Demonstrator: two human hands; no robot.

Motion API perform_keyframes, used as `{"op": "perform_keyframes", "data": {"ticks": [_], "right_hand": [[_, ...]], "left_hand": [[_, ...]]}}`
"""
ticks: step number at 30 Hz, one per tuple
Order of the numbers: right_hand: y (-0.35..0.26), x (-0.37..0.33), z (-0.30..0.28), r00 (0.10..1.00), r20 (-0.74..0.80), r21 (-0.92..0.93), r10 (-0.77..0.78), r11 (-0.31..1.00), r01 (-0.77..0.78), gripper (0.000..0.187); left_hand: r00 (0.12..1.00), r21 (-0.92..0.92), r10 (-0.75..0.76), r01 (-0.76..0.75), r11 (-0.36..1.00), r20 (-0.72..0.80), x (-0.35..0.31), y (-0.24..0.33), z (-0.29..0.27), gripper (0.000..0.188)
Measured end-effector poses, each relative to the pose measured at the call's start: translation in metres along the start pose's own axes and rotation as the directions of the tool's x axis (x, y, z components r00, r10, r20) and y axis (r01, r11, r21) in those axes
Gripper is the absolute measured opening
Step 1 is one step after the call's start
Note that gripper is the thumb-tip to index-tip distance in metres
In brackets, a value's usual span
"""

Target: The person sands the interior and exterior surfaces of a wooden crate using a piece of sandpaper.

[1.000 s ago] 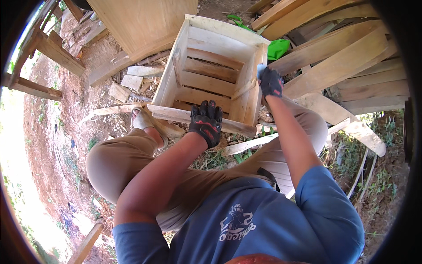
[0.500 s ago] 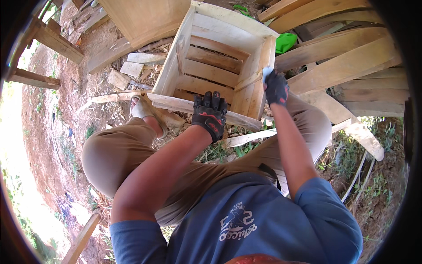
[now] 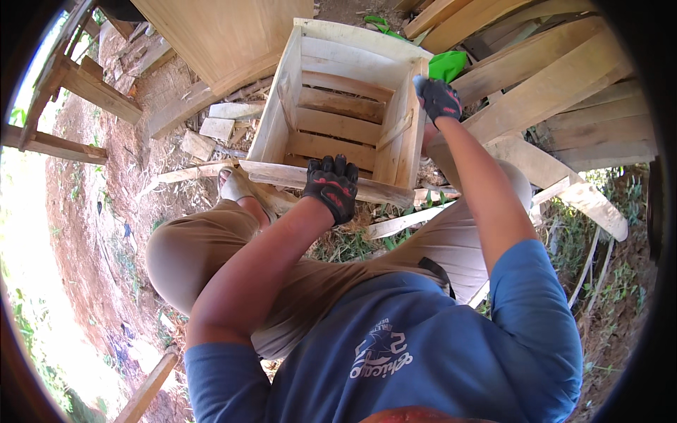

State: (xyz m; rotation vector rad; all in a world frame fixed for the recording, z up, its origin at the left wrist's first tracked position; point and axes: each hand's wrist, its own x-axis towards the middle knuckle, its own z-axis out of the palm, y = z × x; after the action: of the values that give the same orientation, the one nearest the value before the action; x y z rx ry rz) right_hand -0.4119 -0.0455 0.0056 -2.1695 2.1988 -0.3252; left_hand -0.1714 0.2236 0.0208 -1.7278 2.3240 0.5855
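Note:
Between my knees stands a wooden slatted crate point(image 3: 338, 180), its inside facing me and gaps showing between the bottom boards. My left hand point(image 3: 331, 189), in a black glove with red marks, is hooked over the crate's near top edge, fingers curled inward. My right hand point(image 3: 442, 102), gloved alike, is closed on a small pale blue-grey pad point(image 3: 419, 86), perhaps sandpaper. That pad rests against the crate's right side near the far right corner. My right fingers are partly hidden by the back of the glove.
Long boards point(image 3: 543, 77) are heaped at the far right, beside a bright green bag point(image 3: 447, 65). A broad wooden panel point(image 3: 226, 35) lies at the far left. Scrap pieces point(image 3: 217, 128) and a wooden frame point(image 3: 99, 92) are on the left.
My right hand has moved away from me along the crate's right side with the pad. My left hand keeps its place on the near edge. The view has shifted slightly.

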Motion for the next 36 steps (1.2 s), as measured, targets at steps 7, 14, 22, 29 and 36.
{"op": "perform_keyframes", "data": {"ticks": [7,14,22,29,36], "right_hand": [[-0.013,-0.17,-0.09,0.78,0.322,0.481,-0.536,0.802,0.353,0.043],[-0.02,-0.206,-0.058,0.617,0.128,-0.106,-0.777,0.608,0.787,0.04],[-0.116,-0.215,-0.027,0.655,-0.049,0.039,-0.754,0.653,0.756,0.033],[-0.021,-0.217,-0.062,0.779,0.167,0.056,-0.605,0.794,0.605,0.034],[-0.028,-0.219,-0.067,0.588,0.054,-0.111,-0.807,0.58,0.807,0.023]], "left_hand": [[0.998,-0.117,0.017,-0.024,0.993,-0.058,-0.048,-0.025,-0.072,0.058],[0.852,-0.309,-0.343,0.228,0.923,-0.396,-0.115,-0.097,-0.132,0.067],[0.934,-0.239,-0.351,0.326,0.914,-0.069,-0.088,-0.125,-0.135,0.062],[0.93,-0.251,-0.296,0.24,0.938,-0.219,-0.084,-0.127,-0.11,0.055],[0.932,-0.217,-0.282,0.234,0.948,-0.226,-0.068,-0.121,-0.111,0.05]]}}
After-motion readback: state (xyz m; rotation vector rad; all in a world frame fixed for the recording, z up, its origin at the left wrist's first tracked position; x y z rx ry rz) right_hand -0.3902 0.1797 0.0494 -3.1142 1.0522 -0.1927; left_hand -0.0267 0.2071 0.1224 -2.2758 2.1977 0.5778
